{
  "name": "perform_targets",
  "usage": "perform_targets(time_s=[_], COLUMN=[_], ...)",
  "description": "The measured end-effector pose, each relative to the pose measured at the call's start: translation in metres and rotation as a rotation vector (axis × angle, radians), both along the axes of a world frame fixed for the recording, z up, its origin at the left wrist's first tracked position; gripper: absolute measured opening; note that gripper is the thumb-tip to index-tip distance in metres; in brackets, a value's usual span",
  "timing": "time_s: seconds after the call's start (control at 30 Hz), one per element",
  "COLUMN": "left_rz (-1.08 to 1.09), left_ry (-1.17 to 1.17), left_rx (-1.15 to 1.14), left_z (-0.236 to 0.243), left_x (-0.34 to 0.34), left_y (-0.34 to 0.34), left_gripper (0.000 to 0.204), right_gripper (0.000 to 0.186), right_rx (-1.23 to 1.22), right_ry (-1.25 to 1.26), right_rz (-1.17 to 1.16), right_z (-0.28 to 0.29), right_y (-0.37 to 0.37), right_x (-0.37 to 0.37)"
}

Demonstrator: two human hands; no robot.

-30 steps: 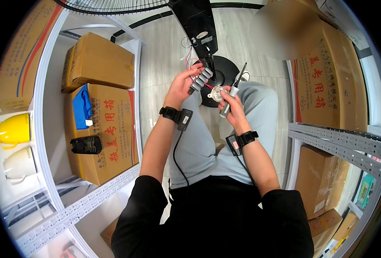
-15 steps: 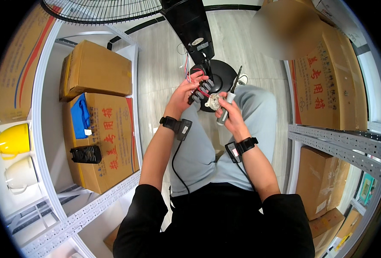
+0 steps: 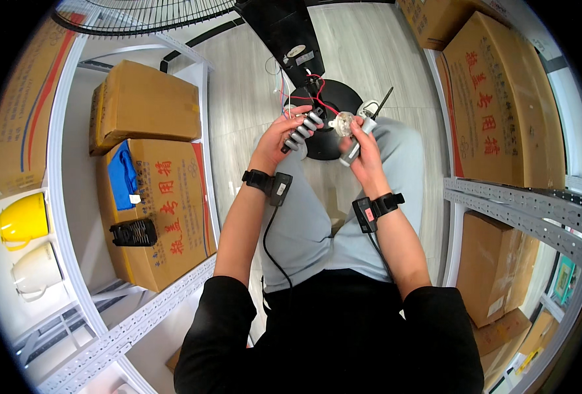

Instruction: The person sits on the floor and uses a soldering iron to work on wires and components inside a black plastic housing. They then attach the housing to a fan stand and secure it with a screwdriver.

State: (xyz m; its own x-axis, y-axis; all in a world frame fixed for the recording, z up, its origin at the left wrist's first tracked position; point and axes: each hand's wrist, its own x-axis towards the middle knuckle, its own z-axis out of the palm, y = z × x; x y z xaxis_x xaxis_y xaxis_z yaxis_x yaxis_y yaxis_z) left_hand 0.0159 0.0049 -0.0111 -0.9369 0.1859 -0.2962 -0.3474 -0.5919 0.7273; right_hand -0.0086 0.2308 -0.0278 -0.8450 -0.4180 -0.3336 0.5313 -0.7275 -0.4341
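Observation:
My left hand is closed around a black switch strip with a row of grey push buttons. In my right hand I grip a grey-handled screwdriver, its dark shaft pointing up and away. The same fingers pinch a small round whitish-clear part, likely a timer, with red wires running to the fan's black column. Both hands are above the round black fan base, between my knees. More thin wires hang beside the column.
The wire fan grille spreads across the upper left. Metal shelving with cardboard boxes stands at left, holding a blue cloth, a black plastic piece and mugs. More boxes are shelved at right.
My right hand has moved up and slightly right with the screwdriver and round part, away from the button strip. The red wires now stretch between column and part. My left hand has turned the buttons upward.

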Motion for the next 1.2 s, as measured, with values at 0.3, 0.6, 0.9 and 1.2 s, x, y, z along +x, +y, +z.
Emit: perform_targets(time_s=[0.3,0.6,0.9,1.2], left_rz=[0.011,0.085,0.053,0.143], left_ry=[-0.019,-0.062,-0.006,-0.085], left_rx=[0.118,0.313,0.293,0.222], left_z=[0.009,0.009,-0.021,-0.01], left_x=[0.0,0.001,0.001,0.001], left_y=[0.004,0.003,-0.015,-0.002], left_gripper=[0.045,0.043,0.037,0.034], right_gripper=[0.03,0.031,0.031,0.032], right_rx=[0.331,0.235,0.353,0.396], right_ry=[0.128,-0.012,0.002,-0.008], right_rz=[0.069,0.035,0.141,0.193], right_z=[0.012,-0.02,-0.025,-0.034], right_y=[-0.002,0.003,-0.004,-0.004], right_x=[-0.02,-0.019,-0.015,-0.013])
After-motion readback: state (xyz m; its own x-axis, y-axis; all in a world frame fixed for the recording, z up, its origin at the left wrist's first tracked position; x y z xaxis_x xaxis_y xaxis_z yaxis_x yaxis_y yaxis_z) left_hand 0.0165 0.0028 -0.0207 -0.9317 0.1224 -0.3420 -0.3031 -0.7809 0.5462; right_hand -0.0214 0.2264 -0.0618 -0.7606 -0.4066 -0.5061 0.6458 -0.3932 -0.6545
